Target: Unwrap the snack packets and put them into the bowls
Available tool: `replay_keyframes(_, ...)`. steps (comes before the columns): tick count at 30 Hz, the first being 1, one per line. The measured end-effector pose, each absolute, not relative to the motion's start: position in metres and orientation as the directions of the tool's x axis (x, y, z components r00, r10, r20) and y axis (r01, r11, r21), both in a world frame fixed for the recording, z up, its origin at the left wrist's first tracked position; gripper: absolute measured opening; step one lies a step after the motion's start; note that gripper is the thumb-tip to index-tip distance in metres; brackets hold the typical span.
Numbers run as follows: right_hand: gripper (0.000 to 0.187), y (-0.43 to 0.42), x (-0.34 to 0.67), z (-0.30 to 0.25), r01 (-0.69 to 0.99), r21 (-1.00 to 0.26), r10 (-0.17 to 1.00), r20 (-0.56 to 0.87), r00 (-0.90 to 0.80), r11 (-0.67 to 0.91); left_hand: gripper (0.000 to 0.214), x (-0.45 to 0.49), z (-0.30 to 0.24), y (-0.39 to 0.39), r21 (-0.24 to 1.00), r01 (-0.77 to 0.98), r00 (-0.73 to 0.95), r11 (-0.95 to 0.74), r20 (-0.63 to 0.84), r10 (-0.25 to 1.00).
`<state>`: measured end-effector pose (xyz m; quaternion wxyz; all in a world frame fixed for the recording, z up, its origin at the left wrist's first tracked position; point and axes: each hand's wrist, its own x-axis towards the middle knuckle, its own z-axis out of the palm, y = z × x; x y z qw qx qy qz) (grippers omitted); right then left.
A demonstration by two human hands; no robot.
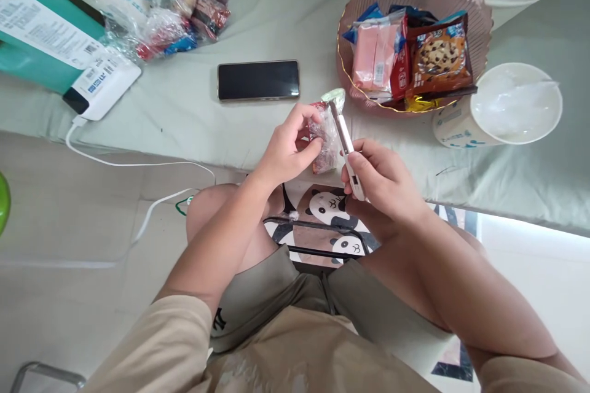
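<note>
My left hand [292,144] is closed on a small clear-plastic snack packet [326,142] with red parts, held at the table's front edge. A pale green piece [334,97] shows at the packet's far end; I cannot tell whether it belongs to it. In my right hand [382,175] is a slim white utility knife [346,144], gripped between thumb and fingers. Its metal end points away from me and lies against or just beside the packet's right side. Whether the blade touches the plastic is too small to tell.
Beyond my hands lies a black phone [258,80]. A pink bowl [345,67] of wrapped snacks stands at the back right, beside a paper tub [456,123]. Several wrapped snacks [212,9] and a cabled white power bank [115,89] are at the left.
</note>
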<state>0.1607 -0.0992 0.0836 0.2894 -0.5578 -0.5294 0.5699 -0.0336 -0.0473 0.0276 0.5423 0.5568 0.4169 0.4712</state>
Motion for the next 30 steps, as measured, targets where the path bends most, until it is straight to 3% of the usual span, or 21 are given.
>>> replay_keyframes(3, 0.034, -0.097, 0.162, 0.082, 0.19, -0.924, 0.913, -0.364, -0.182, -0.331, 0.034, -0.03, 0.028, -0.042, 0.99, 0.002, 0.23, -0.138, 0.134, 0.964)
replay_keyframes(8, 0.057, -0.095, 0.169, 0.081, 0.182, -0.886, 0.838, -0.463, -0.289, -0.426, 0.032, -0.029, 0.029, -0.037, 0.987, 0.051, 0.256, -0.154, 0.136, 0.957)
replay_keyframes(17, 0.067, -0.096, 0.169, 0.076, 0.221, -0.828, 0.751, -0.56, -0.349, -0.515, 0.028, -0.035, 0.026, -0.032, 0.985, 0.01, 0.172, -0.17, 0.166, 0.971)
replay_keyframes(23, 0.063, -0.096, 0.171, 0.075, 0.328, -0.842, 0.726, -0.536, -0.431, -0.427, 0.042, -0.043, 0.003, -0.017, 0.924, 0.034, 0.159, -0.381, 0.372, 0.915)
replay_keyframes(30, 0.05, -0.1, 0.166, 0.077, 0.584, -0.782, 0.76, -0.511, -0.403, -0.216, 0.043, -0.047, 0.008, -0.018, 0.95, -0.001, 0.027, -0.313, 0.312, 0.95)
